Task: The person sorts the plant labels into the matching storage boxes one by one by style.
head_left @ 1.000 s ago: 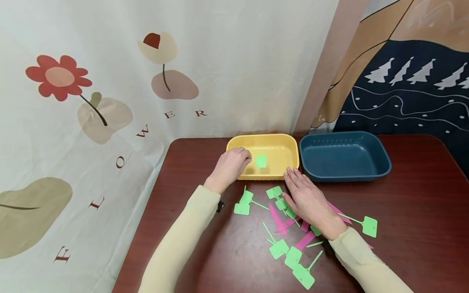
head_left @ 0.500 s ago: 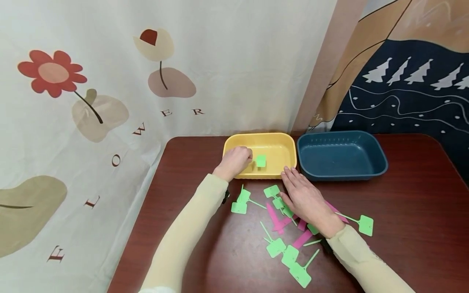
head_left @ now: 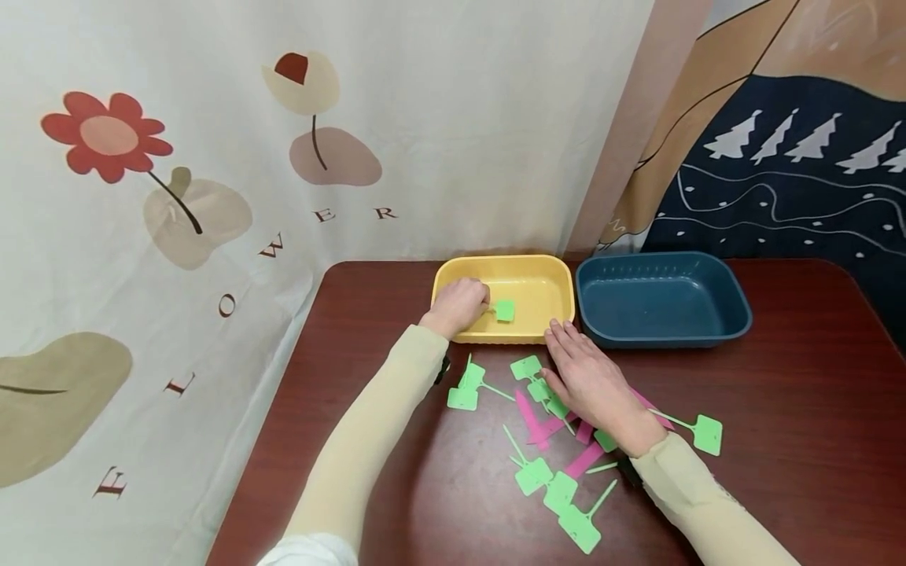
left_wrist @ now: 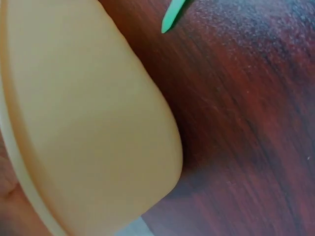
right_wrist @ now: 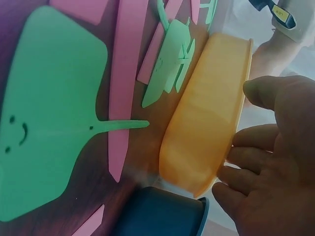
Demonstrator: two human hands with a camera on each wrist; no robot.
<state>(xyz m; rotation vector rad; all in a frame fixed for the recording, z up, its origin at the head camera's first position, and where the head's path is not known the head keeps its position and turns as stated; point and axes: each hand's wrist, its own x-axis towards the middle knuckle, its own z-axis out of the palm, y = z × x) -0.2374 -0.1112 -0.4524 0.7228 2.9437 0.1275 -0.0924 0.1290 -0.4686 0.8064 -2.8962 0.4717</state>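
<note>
The green tag (head_left: 505,311) is inside the yellow tray (head_left: 541,291), its long axis running roughly from left to right along the tray's long side, with the square plate pointing to the right and the thin stem to the left, where the curled fingers of the left hand (head_left: 458,305) pinch it. The right hand (head_left: 596,387) has its fingers extended near together at the tray's near right corner. Below it lie pink stakes (head_left: 528,417) and loose green tags (head_left: 580,529), and the blue tray (head_left: 661,305) stands just beside the yellow one.
</note>
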